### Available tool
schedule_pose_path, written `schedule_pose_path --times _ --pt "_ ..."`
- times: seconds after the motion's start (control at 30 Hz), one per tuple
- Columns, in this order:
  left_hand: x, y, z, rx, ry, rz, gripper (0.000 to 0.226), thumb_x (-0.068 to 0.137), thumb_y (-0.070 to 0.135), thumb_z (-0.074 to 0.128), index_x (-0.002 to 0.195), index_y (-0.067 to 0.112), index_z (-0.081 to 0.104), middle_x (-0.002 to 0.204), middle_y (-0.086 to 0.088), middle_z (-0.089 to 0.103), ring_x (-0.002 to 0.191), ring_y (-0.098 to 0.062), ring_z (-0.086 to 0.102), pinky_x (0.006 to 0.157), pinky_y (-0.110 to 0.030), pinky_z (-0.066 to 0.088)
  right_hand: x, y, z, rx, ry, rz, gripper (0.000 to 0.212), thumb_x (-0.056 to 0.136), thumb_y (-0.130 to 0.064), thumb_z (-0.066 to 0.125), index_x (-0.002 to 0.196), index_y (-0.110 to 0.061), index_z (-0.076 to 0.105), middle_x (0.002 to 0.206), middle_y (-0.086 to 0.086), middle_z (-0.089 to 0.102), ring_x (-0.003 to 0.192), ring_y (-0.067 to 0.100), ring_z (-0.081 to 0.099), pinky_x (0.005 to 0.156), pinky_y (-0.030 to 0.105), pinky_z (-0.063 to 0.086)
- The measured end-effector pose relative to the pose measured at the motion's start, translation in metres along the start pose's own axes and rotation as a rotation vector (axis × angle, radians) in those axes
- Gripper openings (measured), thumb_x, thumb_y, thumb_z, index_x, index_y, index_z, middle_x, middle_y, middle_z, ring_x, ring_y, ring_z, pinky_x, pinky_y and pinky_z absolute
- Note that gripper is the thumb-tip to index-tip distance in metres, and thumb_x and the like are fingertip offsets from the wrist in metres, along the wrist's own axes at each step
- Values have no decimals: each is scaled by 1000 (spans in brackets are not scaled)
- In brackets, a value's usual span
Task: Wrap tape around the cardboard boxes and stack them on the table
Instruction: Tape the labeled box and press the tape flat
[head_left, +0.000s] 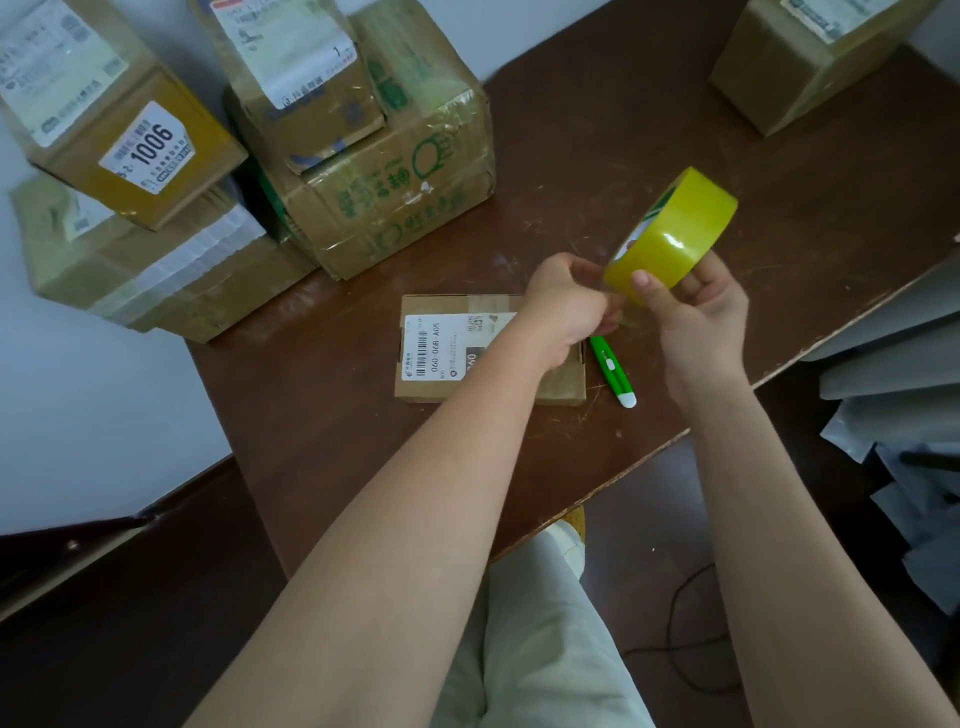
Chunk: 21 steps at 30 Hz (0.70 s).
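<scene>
Boxes (363, 156) stand stacked at the table's (597, 130) far left, apparently taped and set aside. One more box (810, 62) sits far right. A flat box (441, 353) lies centred near the front edge, within reach for wrapping. The tape roll (675, 228) is raised above it, held on edge by the right hand (701, 322), fingers curled round its rim. The left hand (566, 306) pinches at the roll's lower edge, probably freeing the tape end. A green cutter (613, 371) lies just beside the flat box.
</scene>
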<state>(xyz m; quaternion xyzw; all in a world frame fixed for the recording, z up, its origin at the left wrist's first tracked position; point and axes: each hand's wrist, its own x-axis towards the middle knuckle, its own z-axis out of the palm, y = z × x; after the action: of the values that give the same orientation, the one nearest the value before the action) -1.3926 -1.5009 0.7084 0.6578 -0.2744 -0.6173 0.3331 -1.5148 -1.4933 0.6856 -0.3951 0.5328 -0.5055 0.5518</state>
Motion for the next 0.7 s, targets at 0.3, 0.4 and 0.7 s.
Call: schedule_pose_path --times 0.3,0.4,0.7 --pt "51 -14 70 171 63 -178 8 85 -10 65 89 -4 60 86 -22 65 53 -23 64 51 -31 59 37 17 -64 -404 -8 -110 32 79 3 77 105 -12 69 95 -8 73 91 3 71 87 32 58" --pt "97 -55 87 330 165 -196 30 71 6 76 99 0 69 101 -23 69 82 -35 71 66 -45 62 48 39 -74 -525 5 -89 29 76 -5 81 102 -14 71 99 -2 73 97 13 70 90 38 56" --pt "72 -40 104 585 404 -95 40 84 3 74 121 8 60 125 -17 62 117 -32 60 87 -37 54 50 77 -93 -792 -8 -178 31 77 -9 79 106 -4 68 108 12 64 102 30 51 80 17 28"
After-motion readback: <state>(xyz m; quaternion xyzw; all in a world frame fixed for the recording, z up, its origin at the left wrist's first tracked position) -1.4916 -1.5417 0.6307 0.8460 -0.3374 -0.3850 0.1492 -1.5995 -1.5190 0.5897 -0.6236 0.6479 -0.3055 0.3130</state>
